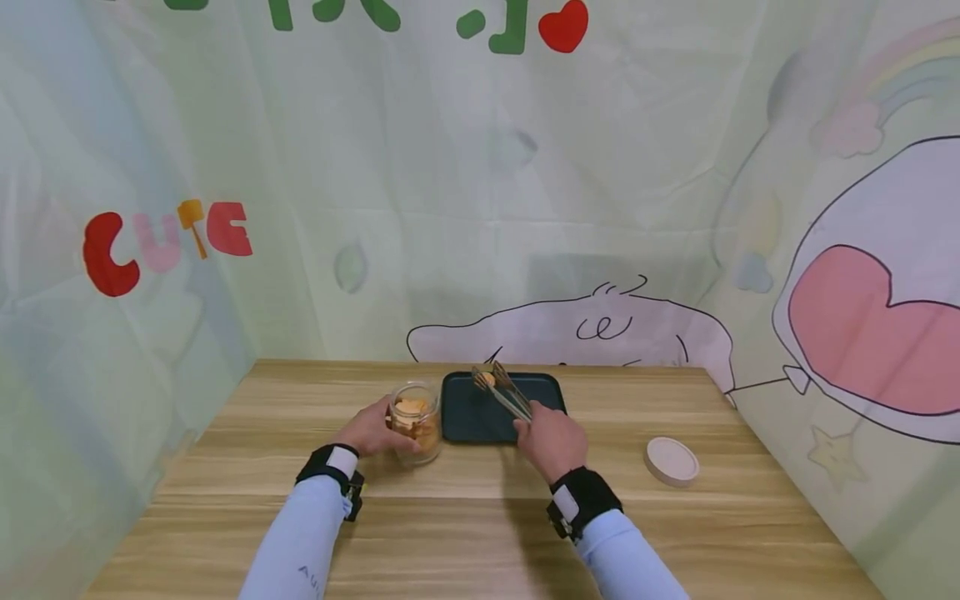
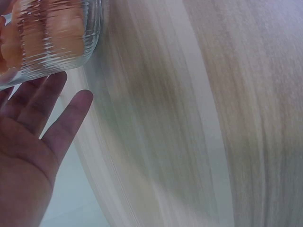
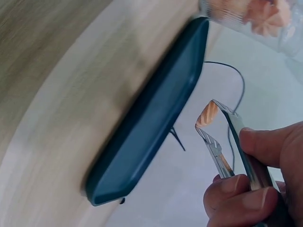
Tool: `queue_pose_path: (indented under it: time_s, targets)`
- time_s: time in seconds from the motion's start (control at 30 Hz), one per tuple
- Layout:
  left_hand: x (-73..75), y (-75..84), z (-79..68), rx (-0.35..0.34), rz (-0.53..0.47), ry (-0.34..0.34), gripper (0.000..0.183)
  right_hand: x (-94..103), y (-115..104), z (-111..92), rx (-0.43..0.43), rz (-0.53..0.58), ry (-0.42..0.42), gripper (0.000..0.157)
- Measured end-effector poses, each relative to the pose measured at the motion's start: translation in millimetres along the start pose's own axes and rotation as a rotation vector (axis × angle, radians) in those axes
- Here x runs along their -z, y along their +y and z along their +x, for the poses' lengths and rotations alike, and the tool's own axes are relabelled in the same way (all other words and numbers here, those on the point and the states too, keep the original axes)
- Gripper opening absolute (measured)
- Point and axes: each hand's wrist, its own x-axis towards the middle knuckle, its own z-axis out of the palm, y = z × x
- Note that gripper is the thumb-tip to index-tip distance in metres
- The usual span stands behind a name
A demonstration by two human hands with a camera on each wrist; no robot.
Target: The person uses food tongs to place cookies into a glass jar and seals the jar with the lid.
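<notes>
My left hand (image 1: 378,431) grips a clear glass jar (image 1: 427,446) on the table, thumb across its front. The ribbed jar has no lid on it and holds several orange-tan piped cookies (image 2: 64,30). With my right hand (image 1: 553,440) I hold metal tongs (image 3: 244,156), thumb on one arm and fingers curled round the other. Between the fork-like tips sits one small ridged cookie (image 3: 207,114). In the head view the tips and cookie overlap the far part of a dark blue rectangular tray (image 1: 468,425), just right of the jar. The tray's visible surface is bare.
A round whitish lid (image 1: 672,461) lies on the wooden table (image 1: 450,533) to the right of my right hand. Behind the table's back edge hangs a printed cloth (image 1: 450,208) with cartoon figures, and more cloth closes off both sides.
</notes>
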Motion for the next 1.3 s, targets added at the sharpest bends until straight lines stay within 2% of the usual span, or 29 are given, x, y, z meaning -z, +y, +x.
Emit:
queue_pose_path:
  time_s: [0.37, 0.73, 1.07, 1.3]
  targets:
    - [-0.9, -0.9, 1.0, -0.002, -0.021, 0.002, 0.098, 19.5, -12.0, -11.9, 0.022, 0.058, 0.034, 0.048]
    - [-0.5, -0.6, -1.2, -0.011, -0.014, 0.000, 0.098, 45.8, -38.1, -32.2, 0.131, 0.062, 0.096, 0.046]
    - [-0.4, 1.6, -2.8, 0.000, -0.031, -0.005, 0.096, 55.4, -52.9, -50.6, 0.215, 0.054, 0.089, 0.046]
    - [-0.3, 1.0, -3.0, 0.008, -0.032, -0.004, 0.095, 52.8, -55.7, -58.5, 0.258, 0.023, 0.098, 0.044]
